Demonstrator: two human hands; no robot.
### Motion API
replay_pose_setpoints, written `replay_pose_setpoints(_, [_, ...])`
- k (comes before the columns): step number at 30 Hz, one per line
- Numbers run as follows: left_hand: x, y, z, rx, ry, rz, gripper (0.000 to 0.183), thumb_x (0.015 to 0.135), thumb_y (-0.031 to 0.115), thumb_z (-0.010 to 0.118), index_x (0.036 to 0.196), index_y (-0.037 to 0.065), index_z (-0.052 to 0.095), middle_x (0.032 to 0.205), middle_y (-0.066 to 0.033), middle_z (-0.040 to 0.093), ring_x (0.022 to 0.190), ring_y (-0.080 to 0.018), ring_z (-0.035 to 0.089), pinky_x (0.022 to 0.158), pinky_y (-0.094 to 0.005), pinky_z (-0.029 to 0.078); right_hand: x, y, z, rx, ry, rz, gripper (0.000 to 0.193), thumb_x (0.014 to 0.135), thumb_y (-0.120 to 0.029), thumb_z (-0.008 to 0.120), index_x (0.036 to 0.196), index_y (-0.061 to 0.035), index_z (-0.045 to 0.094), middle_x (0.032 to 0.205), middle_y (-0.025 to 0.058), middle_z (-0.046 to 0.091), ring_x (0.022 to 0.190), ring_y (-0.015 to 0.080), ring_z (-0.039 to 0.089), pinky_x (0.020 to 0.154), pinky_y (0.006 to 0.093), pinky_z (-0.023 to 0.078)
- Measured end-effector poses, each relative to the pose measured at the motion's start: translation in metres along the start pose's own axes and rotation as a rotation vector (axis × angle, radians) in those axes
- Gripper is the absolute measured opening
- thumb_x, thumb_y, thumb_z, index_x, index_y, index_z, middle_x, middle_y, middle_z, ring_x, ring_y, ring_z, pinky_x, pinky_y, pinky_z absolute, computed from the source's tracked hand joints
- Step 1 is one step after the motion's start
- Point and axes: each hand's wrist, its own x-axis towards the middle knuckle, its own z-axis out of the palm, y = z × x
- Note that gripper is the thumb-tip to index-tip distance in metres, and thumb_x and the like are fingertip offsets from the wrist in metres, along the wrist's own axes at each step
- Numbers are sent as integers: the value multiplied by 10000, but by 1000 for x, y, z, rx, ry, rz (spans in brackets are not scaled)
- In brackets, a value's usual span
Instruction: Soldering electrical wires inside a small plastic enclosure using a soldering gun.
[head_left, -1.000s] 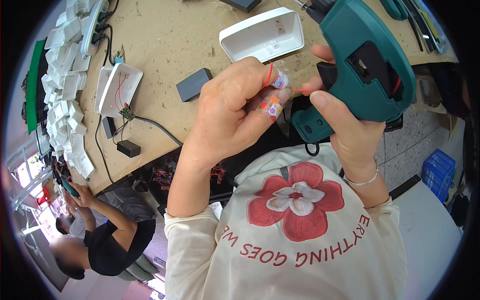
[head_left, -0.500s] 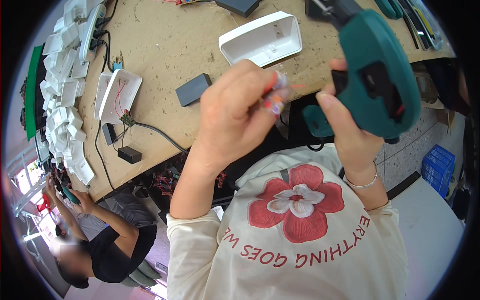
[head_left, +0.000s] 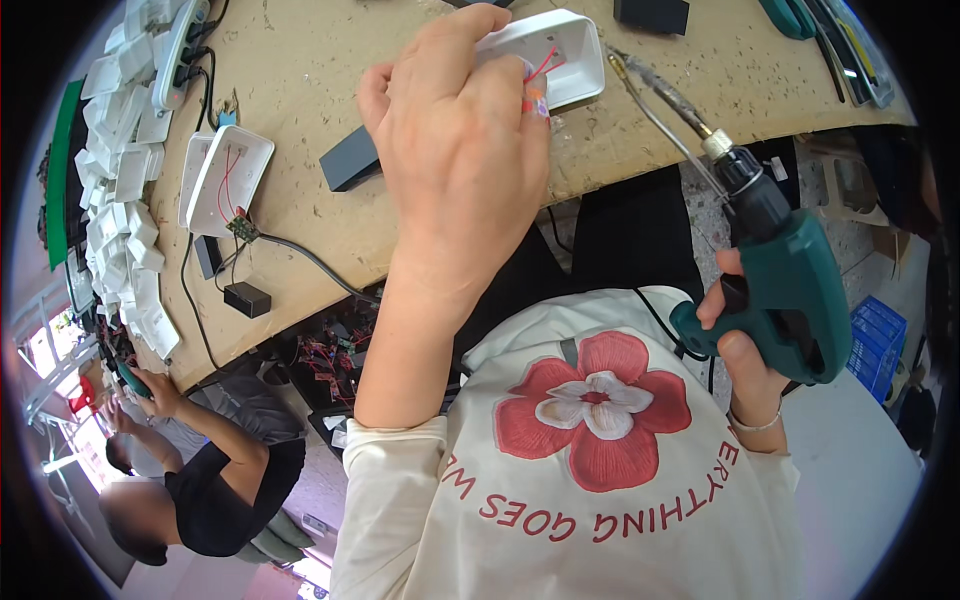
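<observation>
- Before you a worn tan table [head_left: 300, 75] spans the upper view; at its far left lies a long heap of white plastic shells [head_left: 128, 185], with a white power strip [head_left: 180, 65] just beside it.
- Below that, a co-worker [head_left: 225, 500] in a black top sits at the table's lower left.
- Next come two white casings [head_left: 240, 185] set together; red wires run from one to a small green circuit board [head_left: 242, 227], with a black cable [head_left: 310, 258] leading off it and a small black block [head_left: 247, 299] near.
- A dark grey block [head_left: 348, 165] lies partly behind your left wrist.
- Your left hand [head_left: 470, 125] is over the near-left side of an open white box [head_left: 578, 60], fingers bunched at the red wires [head_left: 546, 64] inside; you cannot tell how firmly they pinch.
- Well apart from it, your right hand [head_left: 742, 350] is wrapped around the handle of a green soldering gun [head_left: 800, 300], its metal tip pointing up-left, beside the box's right end.
- Farthest right, a blue crate [head_left: 876, 340] is down past the gun.
</observation>
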Motion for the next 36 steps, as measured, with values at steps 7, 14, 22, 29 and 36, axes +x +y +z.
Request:
replay_pose_setpoints(7, [13,6,-1,-54,-40,-110,86,662,28,607,737,-11,596,966,-146,583,855,-292,564,756,-393,401,7,0,9,58,40,5,609,747,-275,710,1188,57,453,1092,177,567,692,153,572,585,252,461])
replay_pose_setpoints(14, [14,10,3,-61,-56,-143,94,661,37,612,743,-6,601,963,-137,572,866,-294,547,777,-406,387,15,-5,18,43,0,10,602,758,-236,709,1218,42,438,1091,184,572,714,144,574,599,246,468])
replay_pose_setpoints(22, [6,7,-3,-82,-41,-214,83,660,29,622,738,8,603,985,-137,564,911,-272,530,831,-415,331,14,-3,14,38,-19,-34,579,765,-237,700,1205,40,446,1087,176,570,727,141,572,609,245,469])
replay_pose_setpoints(29, [-27,3,-3,-458,173,-92,126,668,13,731,751,-7,639,1047,-140,585,1001,-244,543,801,-291,427,1,-7,2,-33,-16,-24,579,760,-310,695,1152,50,466,1049,137,554,714,131,559,597,231,456])
replay_pose_setpoints(36, [-10,21,12,-518,236,-163,117,676,35,704,773,3,647,1024,-132,582,966,-232,538,794,-322,402,-1,-6,0,-36,46,-51,591,754,-339,696,1135,56,477,1010,116,555,707,125,555,582,232,447])
